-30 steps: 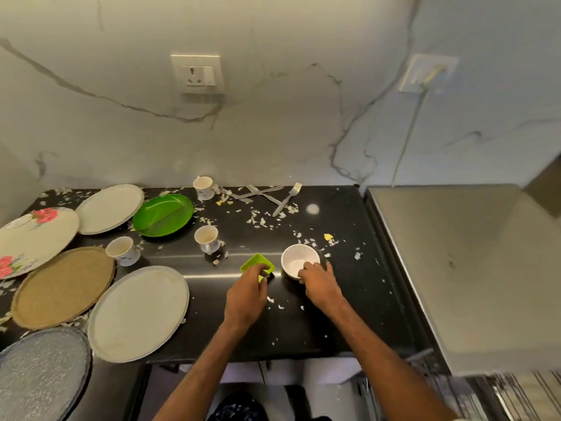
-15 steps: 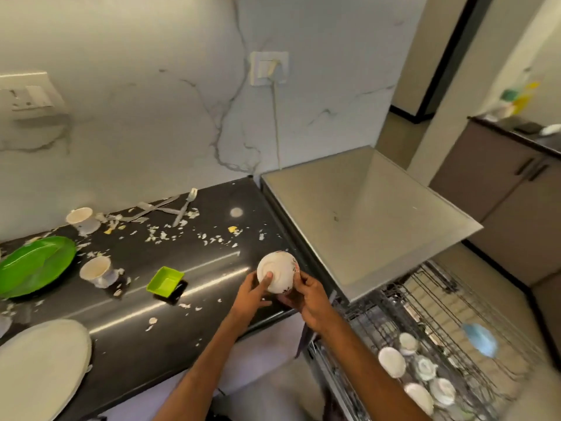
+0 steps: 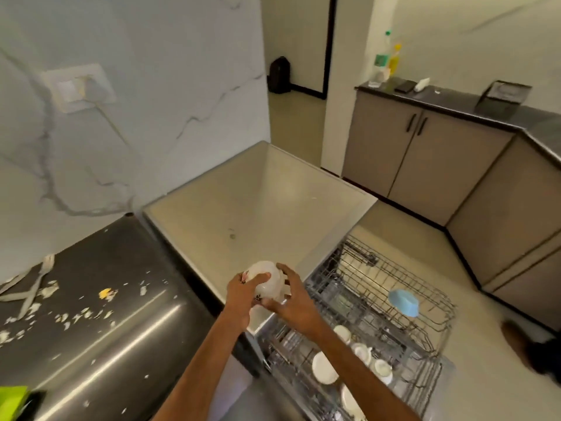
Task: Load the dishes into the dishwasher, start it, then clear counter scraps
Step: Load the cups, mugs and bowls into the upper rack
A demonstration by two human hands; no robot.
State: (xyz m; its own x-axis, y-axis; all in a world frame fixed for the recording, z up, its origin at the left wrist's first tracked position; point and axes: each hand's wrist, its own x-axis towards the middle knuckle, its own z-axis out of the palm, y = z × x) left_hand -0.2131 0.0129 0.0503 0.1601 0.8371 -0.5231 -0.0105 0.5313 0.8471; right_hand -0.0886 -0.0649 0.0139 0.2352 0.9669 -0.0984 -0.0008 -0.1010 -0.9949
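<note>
White bowl (image 3: 268,279) sits clasped between our left hand (image 3: 241,296) and right hand (image 3: 293,302), fingers curled around it, above the dishwasher's pulled-out rack (image 3: 403,335) beside the counter (image 3: 100,344).

White bowl (image 3: 268,279) with small dark-and-red motifs, pale blue bowl (image 3: 404,301), black counter (image 3: 100,338) flecked white.

Both hands hold a white bowl (image 3: 268,279) in the air, tipped on its side, above the near corner of the dishwasher top (image 3: 252,205). The left hand (image 3: 243,294) grips its left side; the right hand (image 3: 293,302) cups its right. Below, the pulled-out wire rack (image 3: 409,302) carries a blue bowl (image 3: 404,301) and white dishes (image 3: 324,367). Pale scraps (image 3: 73,314) litter the dark worktop (image 3: 121,344) at left.
</note>
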